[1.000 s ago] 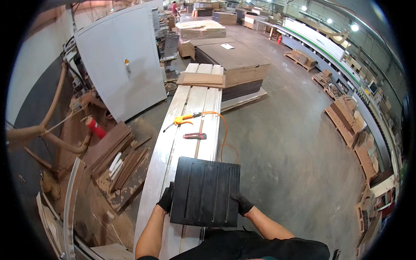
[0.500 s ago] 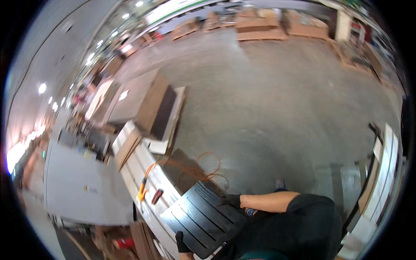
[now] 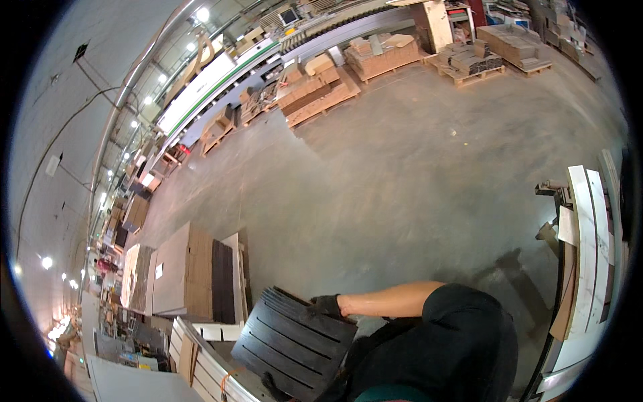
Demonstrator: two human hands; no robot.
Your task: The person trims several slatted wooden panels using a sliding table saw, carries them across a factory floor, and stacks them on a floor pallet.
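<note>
A dark slotted panel [image 3: 295,343], with several parallel grooves across its face, is held tilted in front of my body. Its far edge looks layered, so it may be more than one panel. My right hand [image 3: 325,306], in a black glove, grips the far right edge. At the near left edge is my left hand [image 3: 271,385], also in a dark glove, its thumb lying over the face while the other fingers are hidden beneath. The panel's left side overlaps the pale slatted bench [image 3: 209,378] in the view.
A large stack of brown cardboard [image 3: 184,275] stands on a pallet beyond the bench. A piece of orange hose [image 3: 224,385] shows at the bench edge. To my right is a rack with white boards [image 3: 583,248]. Loaded pallets [image 3: 315,90] line the far side of the concrete floor [image 3: 402,174].
My view has swung to the right, and the panel has moved with both hands. The yellow-orange tool and the dark red tool on the bench have left the view.
</note>
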